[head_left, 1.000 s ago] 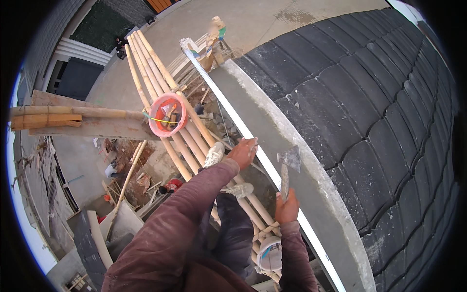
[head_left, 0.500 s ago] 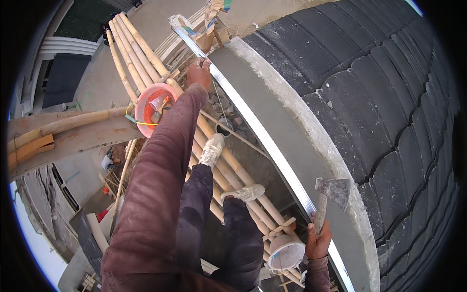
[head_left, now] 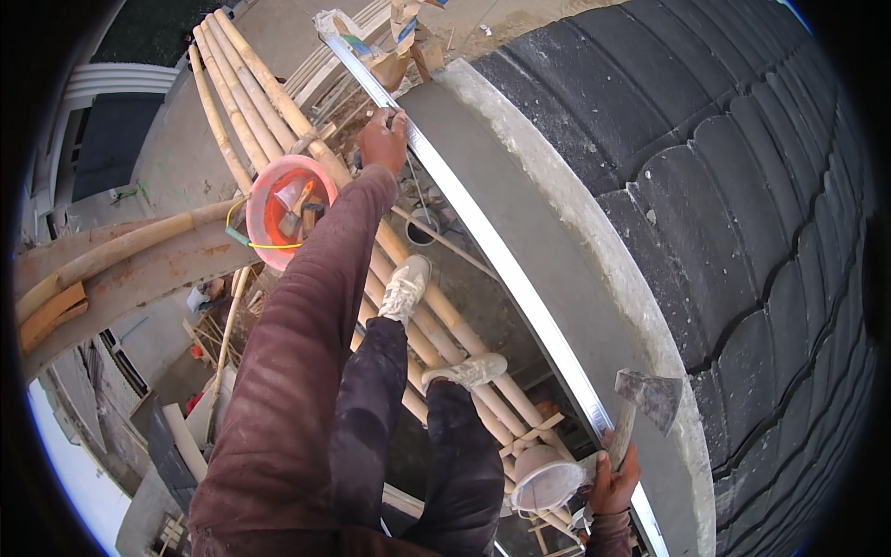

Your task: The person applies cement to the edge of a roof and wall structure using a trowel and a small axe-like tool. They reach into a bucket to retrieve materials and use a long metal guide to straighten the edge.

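A long white metal straightedge (head_left: 503, 275) runs along the outer edge of a smooth grey cement ledge (head_left: 548, 251). Toward its far end, my left hand (head_left: 383, 144) is closed on the straightedge's edge, the arm stretched out. My right hand (head_left: 613, 485), at the near end, grips a hatchet (head_left: 652, 397) by its wooden handle. The hatchet's worn grey head points up over the ledge, apart from the cement. The right fingers also lie against the straightedge; whether they grip it too, I cannot tell.
My shoes (head_left: 406, 288) stand on bamboo poles (head_left: 455, 325) high above the ground, with open gaps beside them. A pink bucket (head_left: 263, 200) holding brushes sits left of my arm. A whitish bucket (head_left: 548, 483) hangs near my right hand. Dark roof tiles (head_left: 715, 204) slope away right.
My right hand and the hatchet have moved slightly nearer and to the right. My left hand keeps its place on the straightedge. The whole view has shifted a little.
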The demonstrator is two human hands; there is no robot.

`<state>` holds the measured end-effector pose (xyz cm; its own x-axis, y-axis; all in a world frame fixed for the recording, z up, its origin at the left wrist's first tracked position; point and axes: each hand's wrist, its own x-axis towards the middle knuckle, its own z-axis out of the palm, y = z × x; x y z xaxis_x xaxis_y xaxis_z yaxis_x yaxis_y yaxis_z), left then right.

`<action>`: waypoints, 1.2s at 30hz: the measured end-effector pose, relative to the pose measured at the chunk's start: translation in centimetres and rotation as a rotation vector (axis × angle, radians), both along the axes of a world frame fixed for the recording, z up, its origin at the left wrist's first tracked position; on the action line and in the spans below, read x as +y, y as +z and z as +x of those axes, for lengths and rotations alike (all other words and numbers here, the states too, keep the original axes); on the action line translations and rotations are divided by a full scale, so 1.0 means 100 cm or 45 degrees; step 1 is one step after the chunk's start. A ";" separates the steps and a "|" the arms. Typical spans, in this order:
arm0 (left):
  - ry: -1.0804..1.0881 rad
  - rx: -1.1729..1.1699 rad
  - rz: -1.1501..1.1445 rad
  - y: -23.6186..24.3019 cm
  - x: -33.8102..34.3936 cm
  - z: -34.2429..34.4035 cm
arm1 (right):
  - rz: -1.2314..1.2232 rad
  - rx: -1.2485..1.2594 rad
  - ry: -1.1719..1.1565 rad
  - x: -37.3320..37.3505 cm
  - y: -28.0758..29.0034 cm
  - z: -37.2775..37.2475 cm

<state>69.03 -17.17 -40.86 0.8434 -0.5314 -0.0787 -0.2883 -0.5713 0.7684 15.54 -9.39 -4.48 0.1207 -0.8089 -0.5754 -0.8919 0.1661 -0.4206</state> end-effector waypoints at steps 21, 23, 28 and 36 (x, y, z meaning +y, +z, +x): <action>-0.103 0.192 -0.171 0.010 0.018 -0.019 | -0.055 0.063 0.048 0.003 -0.005 -0.004; -0.131 0.185 -0.166 0.013 0.019 -0.022 | -0.056 0.067 0.046 0.004 -0.006 -0.005; -0.116 0.100 -0.142 0.011 0.018 -0.023 | -0.041 0.078 0.069 0.001 -0.004 -0.002; -0.096 -0.090 -0.064 0.013 0.015 -0.031 | -0.051 0.112 0.094 0.001 -0.002 0.000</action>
